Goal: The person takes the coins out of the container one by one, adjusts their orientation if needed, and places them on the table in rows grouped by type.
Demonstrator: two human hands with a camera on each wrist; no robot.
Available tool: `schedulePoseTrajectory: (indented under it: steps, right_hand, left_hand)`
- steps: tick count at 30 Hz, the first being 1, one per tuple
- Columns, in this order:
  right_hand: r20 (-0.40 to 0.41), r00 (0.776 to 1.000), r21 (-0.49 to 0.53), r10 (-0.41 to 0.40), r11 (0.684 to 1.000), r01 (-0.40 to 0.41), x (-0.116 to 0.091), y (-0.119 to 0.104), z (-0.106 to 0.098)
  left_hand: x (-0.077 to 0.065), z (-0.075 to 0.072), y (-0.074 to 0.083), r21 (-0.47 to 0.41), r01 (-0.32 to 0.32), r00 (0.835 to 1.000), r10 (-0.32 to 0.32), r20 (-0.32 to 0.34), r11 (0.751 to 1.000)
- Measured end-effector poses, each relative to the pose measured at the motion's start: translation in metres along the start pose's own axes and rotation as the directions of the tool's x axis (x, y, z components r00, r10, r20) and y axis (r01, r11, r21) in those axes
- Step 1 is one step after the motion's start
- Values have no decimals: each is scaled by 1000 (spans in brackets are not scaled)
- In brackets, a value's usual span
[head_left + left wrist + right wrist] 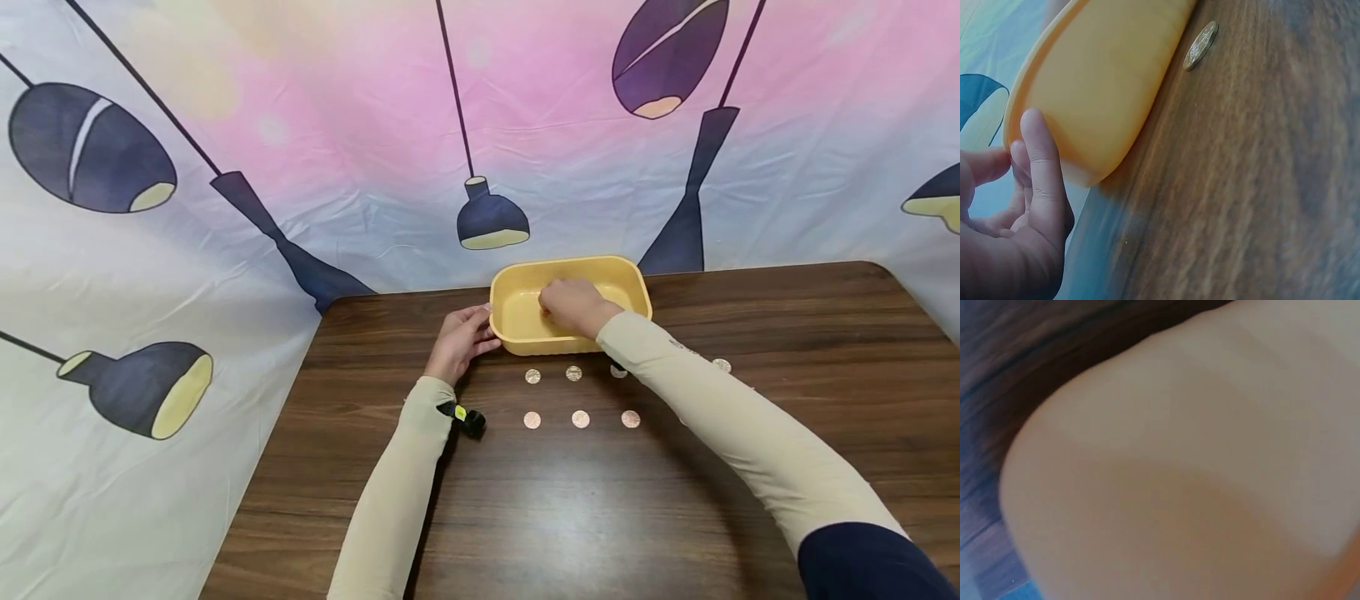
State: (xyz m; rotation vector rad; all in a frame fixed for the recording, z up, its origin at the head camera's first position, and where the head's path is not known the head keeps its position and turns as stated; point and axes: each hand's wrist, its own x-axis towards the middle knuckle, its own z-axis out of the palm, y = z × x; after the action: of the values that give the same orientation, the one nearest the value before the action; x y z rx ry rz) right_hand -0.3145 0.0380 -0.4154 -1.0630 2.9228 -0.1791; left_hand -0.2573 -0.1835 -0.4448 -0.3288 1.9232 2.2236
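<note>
A yellow plastic basin (pixel 517 343) stands at the table's far edge. At its left end my left hand (pixel 459 340) touches the outside with extended fingers; in the left wrist view the fingertips (pixel 1036 128) lie against the basin's outer wall near the rim. My right hand (pixel 573 304) is down inside the basin with its fingers bent under. The palm and anything in it are hidden. Close in front of the basin lies a row of gold-looking coins (pixel 532 377), one of them partly behind the right sleeve. Nearer is a row of copper-coloured coins (pixel 581 419).
The dark wood table (pixel 525 517) extends toward me and to both sides. Behind it hangs a cloth backdrop (pixel 360 125) printed with lamps. Another coin (pixel 722 365) lies beyond the right forearm. A black device (pixel 471 422) is strapped on the left wrist.
</note>
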Motion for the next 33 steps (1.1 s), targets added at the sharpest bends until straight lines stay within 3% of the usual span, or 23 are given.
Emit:
schedulePoseTrajectory:
  steps: [15,23,33]
  right_hand:
    - [97,995,-49,8,999,-4,-16,0,-7]
    - [37,999,4,-2,1000,2,-22,2,-13]
    - [-146,986,158,80,986,-56,-55,14,-25]
  left_hand:
    - [-3,-1,-1,6,-11,1000,10,13,1000]
    - [0,-2,1,15,-12,1000,12,7,1000]
    - [-3,-1,4,23,-27,999,27,17,999]
